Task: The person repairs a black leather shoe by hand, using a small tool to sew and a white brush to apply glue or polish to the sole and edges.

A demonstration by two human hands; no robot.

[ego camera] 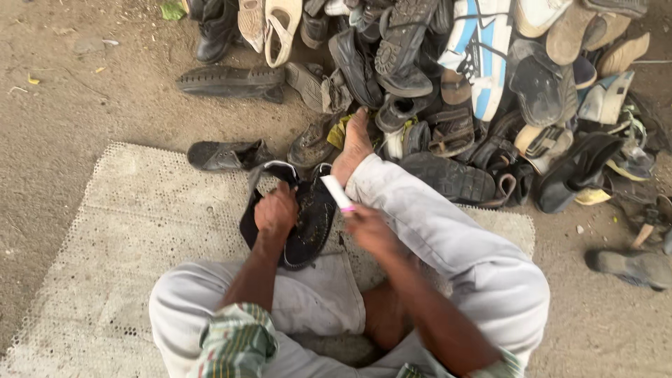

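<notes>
Sat cross-legged on mat [126, 231]. My left hand [275, 212] clenched on dark sandal [308, 224], holding it sole-up over my lap. My right hand [367, 227] pinched white tube [337, 192], its tip near sandal's edge. My bare foot [353, 143] just beyond. Farther off, shoe pile [476, 91] on dirt ground [63, 105].

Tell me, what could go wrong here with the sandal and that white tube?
The right hand holds the white tube right over the black sandal, close to the left hand gripping it. Whatever comes out might get on those fingers. The bare foot rests beside the sandal too, so drips could land there. Also, the shoe pile behind looks loosely stacked; a shoe might slide down onto the work.
</notes>
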